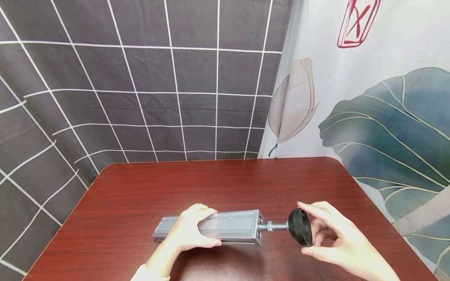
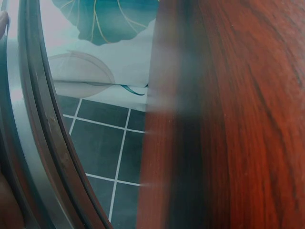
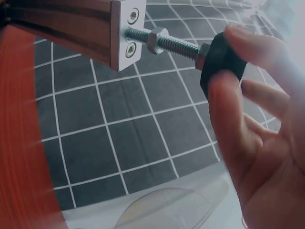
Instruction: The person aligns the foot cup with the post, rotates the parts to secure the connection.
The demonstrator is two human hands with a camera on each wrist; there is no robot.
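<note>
A silver aluminium profile lies lengthwise across the front of the view, with an end plate fixed by two screws. From that plate a threaded rod with a hex nut leads to a black leveling foot. My left hand grips the profile around its middle, thumb on the near side and fingers over the top. My right hand pinches the black foot's rim between thumb and forefinger, the other fingers curled behind. In the left wrist view the profile runs down the left side.
Beneath the hands is a reddish-brown wooden table with rounded far corners. Behind it hangs a dark grey curtain with a white grid. A white curtain with leaf and flower prints hangs at the right.
</note>
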